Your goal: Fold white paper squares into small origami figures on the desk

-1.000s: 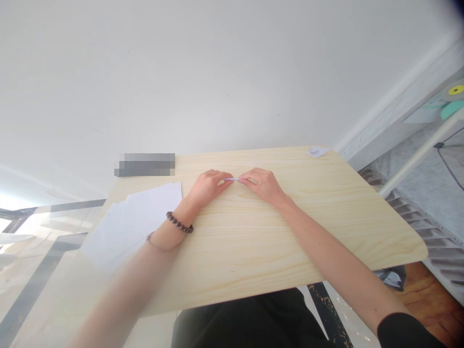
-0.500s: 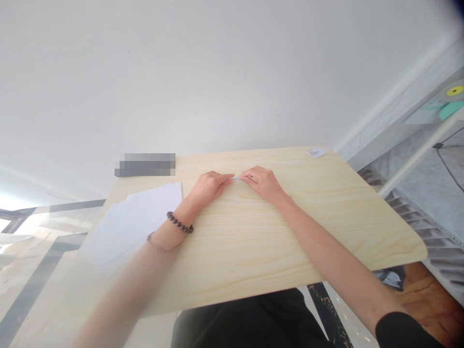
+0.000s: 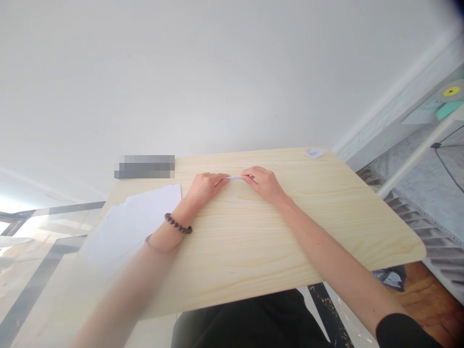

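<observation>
My left hand (image 3: 205, 186) and my right hand (image 3: 264, 182) meet at the far middle of a light wooden table (image 3: 253, 241). Between their fingertips lies a small folded piece of white paper (image 3: 235, 178), pinched from both ends and pressed against the tabletop. Both hands have their fingers curled onto it. A dark bead bracelet (image 3: 177, 224) circles my left wrist. Most of the paper is hidden under the fingers.
A stack of white paper sheets (image 3: 134, 217) lies on the table's left side. A small folded white paper (image 3: 315, 152) sits at the far right corner. A white wall rises behind the table. To the right, a white pole (image 3: 416, 154) crosses above grey fabric.
The hands have barely moved; the fingertips have shifted slightly along the small paper, and the view has dipped a little.
</observation>
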The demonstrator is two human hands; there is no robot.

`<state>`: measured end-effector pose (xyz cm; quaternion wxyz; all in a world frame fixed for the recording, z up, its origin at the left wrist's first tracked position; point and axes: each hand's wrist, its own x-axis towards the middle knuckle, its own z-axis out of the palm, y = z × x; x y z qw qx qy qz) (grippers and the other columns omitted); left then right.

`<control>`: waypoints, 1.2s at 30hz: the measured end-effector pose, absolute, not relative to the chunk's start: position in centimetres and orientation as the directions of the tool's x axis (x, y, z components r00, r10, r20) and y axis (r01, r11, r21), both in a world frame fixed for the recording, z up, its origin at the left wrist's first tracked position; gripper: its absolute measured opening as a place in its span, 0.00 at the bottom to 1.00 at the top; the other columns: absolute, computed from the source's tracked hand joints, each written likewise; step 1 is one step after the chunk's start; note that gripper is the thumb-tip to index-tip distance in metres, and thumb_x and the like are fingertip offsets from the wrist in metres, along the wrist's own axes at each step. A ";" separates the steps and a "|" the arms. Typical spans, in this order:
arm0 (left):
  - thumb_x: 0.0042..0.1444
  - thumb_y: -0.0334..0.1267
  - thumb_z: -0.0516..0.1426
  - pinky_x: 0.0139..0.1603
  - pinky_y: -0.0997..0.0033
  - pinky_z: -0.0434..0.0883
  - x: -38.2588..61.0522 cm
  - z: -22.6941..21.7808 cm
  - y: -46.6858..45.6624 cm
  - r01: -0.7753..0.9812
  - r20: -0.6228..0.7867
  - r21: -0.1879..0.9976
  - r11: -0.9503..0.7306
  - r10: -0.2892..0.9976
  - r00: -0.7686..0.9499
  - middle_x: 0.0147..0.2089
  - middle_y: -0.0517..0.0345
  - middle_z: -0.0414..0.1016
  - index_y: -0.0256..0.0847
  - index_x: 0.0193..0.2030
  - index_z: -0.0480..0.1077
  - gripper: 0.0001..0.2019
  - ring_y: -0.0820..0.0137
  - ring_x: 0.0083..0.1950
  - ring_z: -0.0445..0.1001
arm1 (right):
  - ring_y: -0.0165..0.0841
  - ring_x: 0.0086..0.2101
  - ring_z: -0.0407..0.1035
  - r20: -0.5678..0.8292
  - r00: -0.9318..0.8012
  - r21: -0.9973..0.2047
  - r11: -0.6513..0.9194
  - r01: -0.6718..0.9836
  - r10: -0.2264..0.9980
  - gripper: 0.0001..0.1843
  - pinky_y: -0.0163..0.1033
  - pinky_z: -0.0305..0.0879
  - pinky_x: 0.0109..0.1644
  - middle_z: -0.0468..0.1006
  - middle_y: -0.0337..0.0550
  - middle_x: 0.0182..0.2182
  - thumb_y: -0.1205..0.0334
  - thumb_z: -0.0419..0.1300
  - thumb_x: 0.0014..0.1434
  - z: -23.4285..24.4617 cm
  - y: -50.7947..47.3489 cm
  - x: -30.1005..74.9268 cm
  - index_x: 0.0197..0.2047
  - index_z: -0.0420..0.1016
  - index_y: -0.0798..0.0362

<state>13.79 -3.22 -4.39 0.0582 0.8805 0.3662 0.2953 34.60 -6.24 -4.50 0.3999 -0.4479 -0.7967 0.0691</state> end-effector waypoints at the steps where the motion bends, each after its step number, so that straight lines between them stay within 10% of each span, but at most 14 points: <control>1: 0.59 0.44 0.48 0.36 0.72 0.66 13.7 -4.5 -3.2 0.615 0.481 0.307 -0.726 0.676 0.558 0.36 0.56 0.77 0.43 0.42 0.73 0.15 0.69 0.33 0.74 | 0.30 0.34 0.69 0.571 -0.282 -0.485 0.594 0.642 0.771 0.11 0.36 0.64 0.39 0.76 0.42 0.34 0.57 0.50 0.59 -4.5 -6.2 34.6 0.37 0.71 0.51; 19: 0.55 0.49 0.50 0.27 0.76 0.66 13.9 -4.0 -3.4 0.483 0.295 0.660 -0.576 0.790 0.538 0.33 0.58 0.75 0.41 0.48 0.69 0.19 0.76 0.25 0.66 | 0.31 0.37 0.71 0.569 -0.245 -0.565 0.590 0.577 0.785 0.08 0.37 0.69 0.39 0.76 0.41 0.39 0.64 0.54 0.55 -4.8 -6.0 35.0 0.37 0.73 0.50; 25: 0.52 0.45 0.54 0.30 0.75 0.68 13.6 -4.7 -2.8 0.445 0.329 0.700 -0.558 0.805 0.493 0.40 0.55 0.75 0.40 0.46 0.69 0.17 0.76 0.27 0.68 | 0.31 0.36 0.72 0.435 -0.235 -0.692 0.490 0.531 0.869 0.21 0.39 0.68 0.44 0.75 0.42 0.41 0.56 0.62 0.48 -4.9 -6.2 34.9 0.46 0.69 0.50; 36: 0.53 0.44 0.53 0.36 0.74 0.69 14.2 -3.9 -3.9 0.468 0.303 0.674 -0.572 0.792 0.530 0.36 0.59 0.77 0.41 0.39 0.73 0.12 0.71 0.33 0.73 | 0.29 0.30 0.68 0.467 -0.304 -0.593 0.549 0.589 0.830 0.10 0.34 0.62 0.35 0.76 0.40 0.31 0.56 0.55 0.55 -5.3 -6.2 33.7 0.34 0.74 0.52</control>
